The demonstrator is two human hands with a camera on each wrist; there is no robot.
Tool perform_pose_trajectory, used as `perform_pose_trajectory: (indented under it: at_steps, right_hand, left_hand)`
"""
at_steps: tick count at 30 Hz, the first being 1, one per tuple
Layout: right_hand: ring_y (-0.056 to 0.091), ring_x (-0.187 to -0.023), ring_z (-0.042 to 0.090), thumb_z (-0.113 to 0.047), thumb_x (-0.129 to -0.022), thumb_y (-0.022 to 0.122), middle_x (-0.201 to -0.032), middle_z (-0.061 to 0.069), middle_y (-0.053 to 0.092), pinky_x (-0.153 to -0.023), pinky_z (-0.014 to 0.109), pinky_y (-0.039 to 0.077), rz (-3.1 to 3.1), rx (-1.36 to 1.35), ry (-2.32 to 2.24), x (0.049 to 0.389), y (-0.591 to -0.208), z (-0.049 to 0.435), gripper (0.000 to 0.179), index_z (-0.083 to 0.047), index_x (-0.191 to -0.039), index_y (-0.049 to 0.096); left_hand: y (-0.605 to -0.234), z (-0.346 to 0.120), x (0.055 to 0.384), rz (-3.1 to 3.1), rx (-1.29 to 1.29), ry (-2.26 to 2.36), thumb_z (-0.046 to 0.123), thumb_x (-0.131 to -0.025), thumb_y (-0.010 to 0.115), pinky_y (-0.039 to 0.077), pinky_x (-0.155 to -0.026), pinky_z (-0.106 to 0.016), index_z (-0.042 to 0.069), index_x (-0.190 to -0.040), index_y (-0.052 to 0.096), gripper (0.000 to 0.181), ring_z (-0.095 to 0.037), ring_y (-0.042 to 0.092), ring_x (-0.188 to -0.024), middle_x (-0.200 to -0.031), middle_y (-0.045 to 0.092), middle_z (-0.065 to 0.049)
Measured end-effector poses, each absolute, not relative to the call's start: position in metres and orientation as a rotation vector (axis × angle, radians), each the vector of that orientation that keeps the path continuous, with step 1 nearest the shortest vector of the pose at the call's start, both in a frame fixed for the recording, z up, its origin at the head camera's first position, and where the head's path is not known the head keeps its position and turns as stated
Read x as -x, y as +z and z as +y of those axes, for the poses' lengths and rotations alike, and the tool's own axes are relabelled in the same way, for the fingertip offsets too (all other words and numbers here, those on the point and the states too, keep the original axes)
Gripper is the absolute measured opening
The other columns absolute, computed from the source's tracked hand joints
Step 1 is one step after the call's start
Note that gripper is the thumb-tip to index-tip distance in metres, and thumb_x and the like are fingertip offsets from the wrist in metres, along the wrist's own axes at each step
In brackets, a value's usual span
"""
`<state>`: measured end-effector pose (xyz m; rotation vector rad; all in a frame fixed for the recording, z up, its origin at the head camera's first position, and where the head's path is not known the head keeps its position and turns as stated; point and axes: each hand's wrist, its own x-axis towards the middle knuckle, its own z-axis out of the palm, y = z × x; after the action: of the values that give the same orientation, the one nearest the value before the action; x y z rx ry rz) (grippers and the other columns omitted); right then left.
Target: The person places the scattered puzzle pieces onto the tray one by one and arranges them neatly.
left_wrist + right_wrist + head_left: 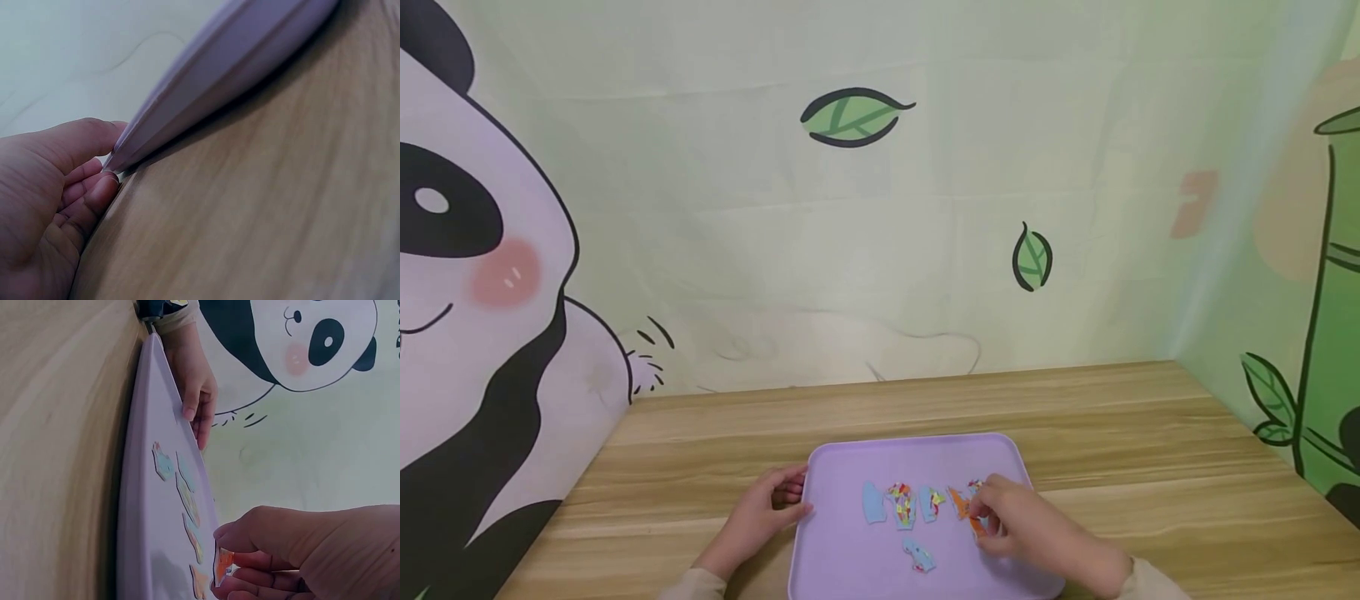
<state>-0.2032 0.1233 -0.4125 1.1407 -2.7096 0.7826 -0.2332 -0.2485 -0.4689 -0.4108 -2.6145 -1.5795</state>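
Observation:
A lilac tray (831, 558) lies on the wooden table, with several flat jigsaw-like pieces on it. My left hand (762, 512) pinches the tray's left edge between thumb and fingers; in the left wrist view the tray rim (131, 140) sits between them. Over the tray's right side, my right hand (1033, 527) pinches an orange piece (223, 565), partly hidden by the fingers. Left of it, in a row, are another orange piece (958, 502), two blue pieces with bright patterns (902, 507) and a plain blue piece (873, 503). Below the row lies a small blue piece (919, 555).
The wooden table (700, 433) extends around the tray. Behind it hangs a pale wall cloth (737, 250) with printed leaves. A printed panda (497, 358) fills the left side, green bamboo (1337, 350) the right.

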Motion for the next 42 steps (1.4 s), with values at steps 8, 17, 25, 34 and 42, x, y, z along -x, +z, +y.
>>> perform_pose_trajectory:
  at_steps: [8,17,25,34,42]
  right_hand:
    - [0.044,-0.067,-0.003,-0.01,-0.074,0.076,-0.078,-0.006,0.049,-0.059,0.011,0.043,-2.755,-1.183,0.76,0.199,-0.414,0.107,0.018,-0.008,-0.084,0.061]
    - [0.049,-0.074,0.0,-0.012,-0.075,0.074,-0.08,-0.009,0.047,-0.064,0.013,0.044,-2.832,-1.172,0.754,0.194,-0.421,0.094,0.016,-0.011,-0.084,0.061]
    - [0.037,-0.066,-0.005,-0.012,-0.076,0.071,-0.08,-0.009,0.044,-0.061,0.011,0.04,-2.823,-1.202,0.709,0.192,-0.426,0.088,0.012,-0.01,-0.083,0.061]
    - [0.036,-0.069,-0.004,-0.016,-0.076,0.072,-0.082,-0.009,0.046,-0.061,0.011,0.039,-2.848,-1.2,0.648,0.191,-0.428,0.086,0.013,-0.011,-0.085,0.064]
    - [0.062,-0.084,0.014,-0.019,-0.077,0.072,-0.094,-0.003,0.058,-0.064,0.015,0.045,-2.828,-1.149,0.608,0.189,-0.421,0.086,0.015,-0.012,-0.089,0.066]
  left_hand:
    - [-0.468,-0.249,0.232,-2.616,0.409,-1.595,0.004,-0.081,0.075,0.056,-0.083,-0.02,-0.013,-0.127,0.052,0.054,-0.017,0.06,-0.096,-0.112,0.059,-0.021]
    - [-0.469,-0.249,0.233,-2.61,0.429,-1.592,0.003,-0.08,0.074,0.056,-0.083,-0.02,-0.014,-0.126,0.053,0.054,-0.019,0.061,-0.096,-0.111,0.06,-0.022]
    - [-0.47,-0.248,0.234,-2.624,0.405,-1.568,0.004,-0.08,0.076,0.056,-0.082,-0.018,-0.011,-0.127,0.054,0.054,-0.012,0.06,-0.094,-0.111,0.061,-0.02]
    - [-0.471,-0.249,0.235,-2.617,0.417,-1.566,0.003,-0.079,0.075,0.056,-0.082,-0.018,-0.012,-0.126,0.054,0.053,-0.01,0.06,-0.093,-0.111,0.061,-0.021]
    - [-0.471,-0.249,0.235,-2.626,0.405,-1.57,0.004,-0.079,0.075,0.056,-0.083,-0.019,-0.012,-0.126,0.054,0.054,-0.013,0.06,-0.095,-0.111,0.061,-0.02]
